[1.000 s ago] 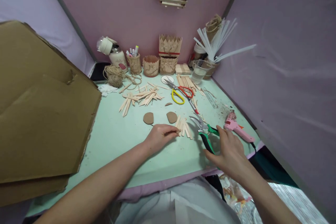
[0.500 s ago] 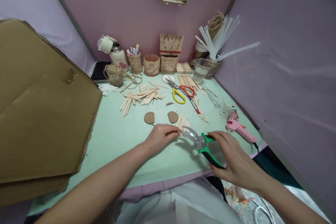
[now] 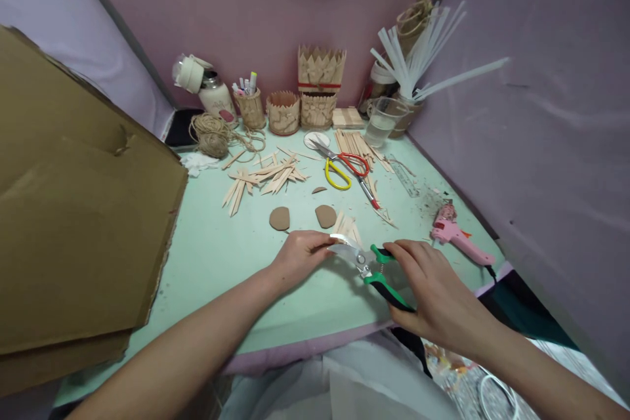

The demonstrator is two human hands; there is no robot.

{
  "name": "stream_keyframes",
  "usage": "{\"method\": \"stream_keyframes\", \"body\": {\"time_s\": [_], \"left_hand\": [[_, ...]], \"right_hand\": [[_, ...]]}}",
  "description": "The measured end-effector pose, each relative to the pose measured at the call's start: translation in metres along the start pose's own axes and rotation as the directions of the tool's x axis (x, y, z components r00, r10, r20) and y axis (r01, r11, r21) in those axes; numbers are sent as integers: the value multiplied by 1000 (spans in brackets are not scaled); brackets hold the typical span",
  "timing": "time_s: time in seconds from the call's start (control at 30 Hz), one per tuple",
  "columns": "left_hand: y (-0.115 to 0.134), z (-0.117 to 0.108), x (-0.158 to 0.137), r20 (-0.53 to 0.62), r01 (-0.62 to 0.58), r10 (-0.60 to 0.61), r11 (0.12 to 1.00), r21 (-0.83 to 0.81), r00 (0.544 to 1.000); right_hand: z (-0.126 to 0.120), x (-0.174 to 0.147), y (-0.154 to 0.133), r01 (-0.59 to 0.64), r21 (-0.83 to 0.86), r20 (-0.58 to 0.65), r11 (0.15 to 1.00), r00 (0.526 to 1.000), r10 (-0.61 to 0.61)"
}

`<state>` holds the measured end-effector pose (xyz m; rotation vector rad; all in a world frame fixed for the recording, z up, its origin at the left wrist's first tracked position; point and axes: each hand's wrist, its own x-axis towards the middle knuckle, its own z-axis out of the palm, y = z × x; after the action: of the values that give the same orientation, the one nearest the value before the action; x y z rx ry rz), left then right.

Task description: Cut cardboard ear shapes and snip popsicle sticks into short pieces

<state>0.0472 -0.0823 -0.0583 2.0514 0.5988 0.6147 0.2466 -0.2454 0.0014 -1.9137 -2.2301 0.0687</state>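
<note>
My left hand [image 3: 304, 254] is closed in a pinch on what looks like a small piece of wooden stick, mostly hidden by the fingers and blades. Green-and-black pruning shears [image 3: 363, 261] are held by their handles in my right hand [image 3: 433, 292]. Their blades stand apart, with the tips at my left fingertips. Just beyond them lie pale wooden sticks [image 3: 348, 228]. Two brown cardboard pieces with rounded edges, one on the left [image 3: 279, 218] and one on the right [image 3: 325, 216], rest flat on the table.
Scissors [image 3: 339, 167] and a pile of cut sticks [image 3: 270, 177] lie farther back. A pink glue gun [image 3: 460, 236] is at the right, near a cup of water [image 3: 381, 126]. Large cardboard [image 3: 83, 210] stands at the left. Twine [image 3: 211, 138] and decorated holders [image 3: 284, 113] line the back.
The shears and my right hand have moved slightly left, bringing the blades over my left fingertips. The camera view has tilted down a little.
</note>
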Motion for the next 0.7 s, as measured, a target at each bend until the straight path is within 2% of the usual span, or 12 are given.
{"method": "stream_keyframes", "body": {"time_s": [0.57,0.7], "left_hand": [[9,8,-4,9,-140,140,977,159,990],[13,9,-4,15,-169,169,975,147,986]], "right_hand": [[6,-8,3,4,62,20,998,1000,-6],[5,-11,2,-34,101,80,994,996,26]]}}
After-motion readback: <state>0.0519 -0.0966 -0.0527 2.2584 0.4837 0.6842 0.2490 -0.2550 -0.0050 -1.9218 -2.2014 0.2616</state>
